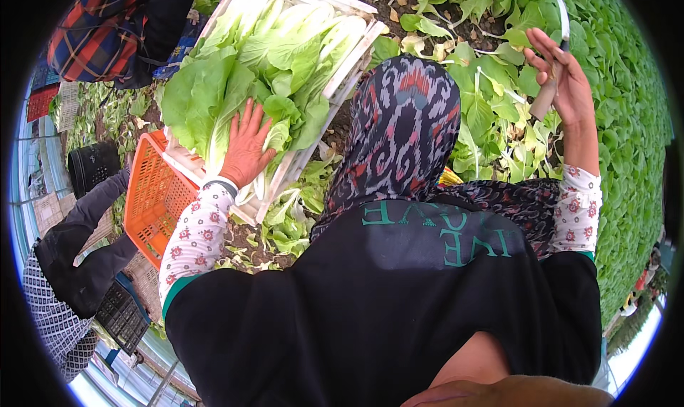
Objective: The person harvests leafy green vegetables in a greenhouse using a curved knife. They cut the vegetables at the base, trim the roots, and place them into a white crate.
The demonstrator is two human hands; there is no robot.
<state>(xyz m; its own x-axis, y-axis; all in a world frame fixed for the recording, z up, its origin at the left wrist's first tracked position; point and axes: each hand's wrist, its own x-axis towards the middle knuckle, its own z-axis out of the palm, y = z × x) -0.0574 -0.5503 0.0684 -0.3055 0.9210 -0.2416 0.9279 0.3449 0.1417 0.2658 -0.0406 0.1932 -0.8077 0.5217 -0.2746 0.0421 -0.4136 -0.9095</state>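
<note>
My left hand (247,142) lies palm down, fingers spread, on heads of leafy cabbage (291,54). The heads fill a white crate (342,68), with their pale stems mostly towards the far end. One broad-leafed head lies across the near left part of the crate. Raised at the right, my right hand (565,78) holds a knife by its handle (545,98) against the palm. Its fingers are stretched out, and the thin curved blade (562,13) points up past the fingertips. My bent knee, in patterned cloth (406,124), is between the two hands.
An orange basket (155,193) stands against the crate's near left side. Trimmed leaves (481,113) litter the soil, and dense green plants (630,156) grow along the right. A person in plaid (99,30) and another bending person (59,289) are at the left, near a black crate (123,316).
</note>
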